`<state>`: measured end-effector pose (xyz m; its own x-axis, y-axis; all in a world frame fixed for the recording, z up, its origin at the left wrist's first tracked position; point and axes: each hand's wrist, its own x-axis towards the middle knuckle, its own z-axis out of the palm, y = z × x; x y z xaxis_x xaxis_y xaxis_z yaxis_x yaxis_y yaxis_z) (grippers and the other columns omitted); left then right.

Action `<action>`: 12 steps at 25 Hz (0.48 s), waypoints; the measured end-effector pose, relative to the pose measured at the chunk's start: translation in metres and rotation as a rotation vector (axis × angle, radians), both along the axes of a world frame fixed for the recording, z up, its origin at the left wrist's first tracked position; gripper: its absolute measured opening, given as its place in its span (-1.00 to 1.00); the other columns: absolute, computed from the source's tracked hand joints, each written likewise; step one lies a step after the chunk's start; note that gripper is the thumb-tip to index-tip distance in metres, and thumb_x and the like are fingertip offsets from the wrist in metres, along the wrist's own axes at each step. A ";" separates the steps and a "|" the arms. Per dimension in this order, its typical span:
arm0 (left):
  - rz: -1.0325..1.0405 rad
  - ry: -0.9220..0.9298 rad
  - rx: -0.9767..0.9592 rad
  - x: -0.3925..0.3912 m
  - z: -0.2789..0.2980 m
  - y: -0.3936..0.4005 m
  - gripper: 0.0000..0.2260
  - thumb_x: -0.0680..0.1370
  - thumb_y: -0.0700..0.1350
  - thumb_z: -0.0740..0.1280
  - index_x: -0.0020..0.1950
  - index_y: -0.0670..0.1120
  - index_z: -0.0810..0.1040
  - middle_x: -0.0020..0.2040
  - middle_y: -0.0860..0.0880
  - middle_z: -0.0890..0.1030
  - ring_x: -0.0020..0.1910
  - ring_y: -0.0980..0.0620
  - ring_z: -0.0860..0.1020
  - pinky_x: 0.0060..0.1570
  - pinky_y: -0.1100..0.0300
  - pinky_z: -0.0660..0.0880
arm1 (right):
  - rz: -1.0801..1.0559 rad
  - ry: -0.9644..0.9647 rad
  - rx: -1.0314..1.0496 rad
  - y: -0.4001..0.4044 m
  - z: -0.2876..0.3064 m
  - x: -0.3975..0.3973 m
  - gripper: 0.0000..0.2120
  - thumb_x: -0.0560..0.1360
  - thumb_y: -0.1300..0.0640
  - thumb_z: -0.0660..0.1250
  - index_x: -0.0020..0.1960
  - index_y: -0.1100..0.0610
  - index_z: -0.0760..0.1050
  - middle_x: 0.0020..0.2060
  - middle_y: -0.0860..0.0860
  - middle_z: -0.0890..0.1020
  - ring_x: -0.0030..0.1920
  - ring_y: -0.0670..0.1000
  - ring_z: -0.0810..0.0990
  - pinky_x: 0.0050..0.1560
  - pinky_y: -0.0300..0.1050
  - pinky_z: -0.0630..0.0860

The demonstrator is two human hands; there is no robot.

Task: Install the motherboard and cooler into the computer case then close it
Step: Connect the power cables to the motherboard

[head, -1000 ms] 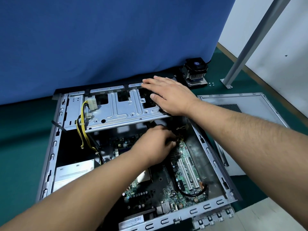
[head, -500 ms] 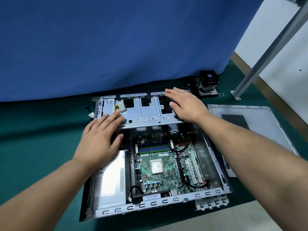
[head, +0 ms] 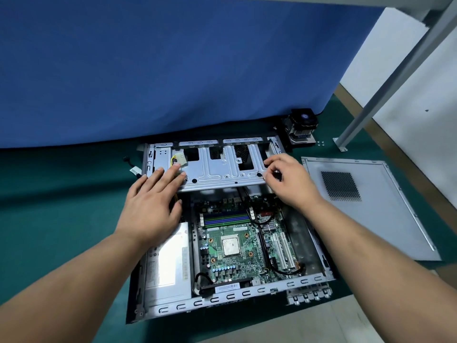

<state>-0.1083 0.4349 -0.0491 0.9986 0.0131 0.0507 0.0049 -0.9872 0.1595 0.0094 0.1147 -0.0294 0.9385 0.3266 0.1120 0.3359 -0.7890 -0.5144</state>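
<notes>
The green motherboard (head: 237, 243) with its bare silver processor lay seated in the open grey steel computer case (head: 222, 302), which sat on the dark green tabletop (head: 49, 219); whether the board's screws were in could not be told. The black-finned cooler with its fan (head: 302, 125) stood outside the case, just past its far right corner, near a few small loose screws (head: 320, 143). The flat grey perforated side panel (head: 366, 206) lay off the case to its right.

The left hand (head: 150, 206) rested with straight, released fingers on the silver drive-bay bracket (head: 217, 167) at the case's far end. The right hand (head: 289, 181) touched the bracket's right edge, its fingers loosely curled; whether they pinched anything could not be told.

By my judgement the board was placed, while mounting the cooler and closing the case remained.
</notes>
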 end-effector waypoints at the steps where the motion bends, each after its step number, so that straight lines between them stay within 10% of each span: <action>1: -0.001 -0.003 0.003 0.000 0.000 0.000 -0.43 0.58 0.15 0.05 0.63 0.21 0.19 0.65 0.28 0.00 0.64 0.12 0.07 0.58 0.09 -0.11 | -0.021 -0.031 0.012 0.000 0.000 -0.001 -0.88 0.56 0.14 0.36 -0.15 0.11 0.57 0.12 -0.06 0.60 0.21 0.00 0.53 0.23 -0.05 0.48; 7: -0.005 -0.021 -0.006 0.002 -0.003 0.000 -0.43 0.57 0.14 0.06 0.62 0.22 0.20 0.64 0.28 0.03 0.64 0.12 0.08 0.58 0.07 -0.08 | -0.069 -0.145 -0.108 0.001 0.000 -0.012 -0.94 0.58 0.16 0.26 -0.07 0.12 0.43 -0.19 0.03 0.56 -0.10 0.12 0.50 -0.05 0.03 0.43; 12: -0.006 -0.020 -0.011 0.002 -0.003 0.001 -0.42 0.56 0.14 0.06 0.62 0.23 0.20 0.64 0.29 0.03 0.63 0.13 0.07 0.59 0.05 -0.07 | -0.048 -0.092 -0.061 0.001 0.001 -0.009 -0.88 0.62 0.06 0.26 0.14 0.01 0.48 -0.23 -0.18 0.55 -0.06 0.04 0.52 0.29 0.05 0.36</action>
